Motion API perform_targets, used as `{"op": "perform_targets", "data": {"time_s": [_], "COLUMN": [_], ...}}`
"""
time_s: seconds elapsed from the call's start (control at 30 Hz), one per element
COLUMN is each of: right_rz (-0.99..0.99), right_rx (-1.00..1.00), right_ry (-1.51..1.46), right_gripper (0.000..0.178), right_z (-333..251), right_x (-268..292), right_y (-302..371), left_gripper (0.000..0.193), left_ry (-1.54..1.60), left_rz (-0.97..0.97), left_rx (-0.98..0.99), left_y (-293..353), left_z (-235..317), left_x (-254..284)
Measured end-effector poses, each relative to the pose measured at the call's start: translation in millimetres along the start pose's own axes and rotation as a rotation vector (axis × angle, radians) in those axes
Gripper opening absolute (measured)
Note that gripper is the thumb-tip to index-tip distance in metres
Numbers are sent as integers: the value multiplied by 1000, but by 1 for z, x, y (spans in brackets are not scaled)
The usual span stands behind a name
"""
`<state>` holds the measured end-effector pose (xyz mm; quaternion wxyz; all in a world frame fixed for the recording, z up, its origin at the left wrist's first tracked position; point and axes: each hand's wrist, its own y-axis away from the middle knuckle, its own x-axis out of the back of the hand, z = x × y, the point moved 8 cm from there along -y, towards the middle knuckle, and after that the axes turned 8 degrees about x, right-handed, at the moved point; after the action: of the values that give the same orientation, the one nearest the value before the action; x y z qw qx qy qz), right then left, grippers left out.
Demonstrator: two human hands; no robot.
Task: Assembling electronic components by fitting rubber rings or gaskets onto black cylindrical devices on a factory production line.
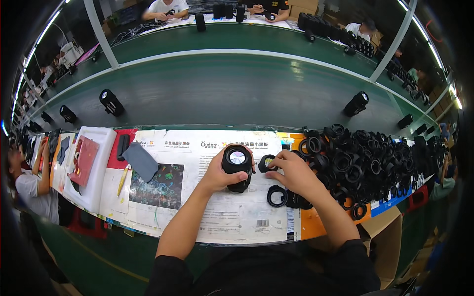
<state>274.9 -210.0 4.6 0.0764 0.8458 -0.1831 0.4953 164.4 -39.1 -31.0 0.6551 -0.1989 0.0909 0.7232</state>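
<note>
My left hand (pixel 215 176) is wrapped round a black cylinder (pixel 240 185) that looks like a portable speaker. Its end with a shiny silver disc (pixel 237 157) points up toward me. Just to its right, my right hand (pixel 297 173) pinches a black ring (pixel 261 164) between thumb and fingers, a little apart from the cylinder. Another black ring (pixel 270 198) lies on the printed white board below the right hand. Beside that wrist begins a big heap of similar black rings (pixel 345 165), partly hidden by my right forearm.
At left are a white foam tray (pixel 105 170) with a red pouch (pixel 86 160), a grey cloth (pixel 141 163) and a yellow pen (pixel 122 182). Black cylinders (pixel 111 102) stand on the grey-green surface beyond, another (pixel 356 103) at right. A cardboard box (pixel 385 237) sits below right. Other people work around.
</note>
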Motion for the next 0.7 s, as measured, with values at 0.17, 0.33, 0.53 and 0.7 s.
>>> {"op": "perform_targets", "data": {"time_s": [0.17,0.33,0.53,0.7], "right_rz": [17,44,163,45], "right_rx": [132,175,198,209], "right_ry": [148,123,-24,-549], "right_gripper": [21,21,19,17], "right_z": [-3,-11,-2,-15], "right_x": [-3,-7,-1,66], "right_y": [-12,-20,-28,-66], "left_gripper": [69,69,74,73], "left_ry": [36,-33,-30,-83], "left_rz": [13,167,191,114], "left_rx": [-50,9,0,-29], "left_y": [-1,0,1,-1], "left_z": [8,4,5,-8], "left_x": [2,22,20,18]}}
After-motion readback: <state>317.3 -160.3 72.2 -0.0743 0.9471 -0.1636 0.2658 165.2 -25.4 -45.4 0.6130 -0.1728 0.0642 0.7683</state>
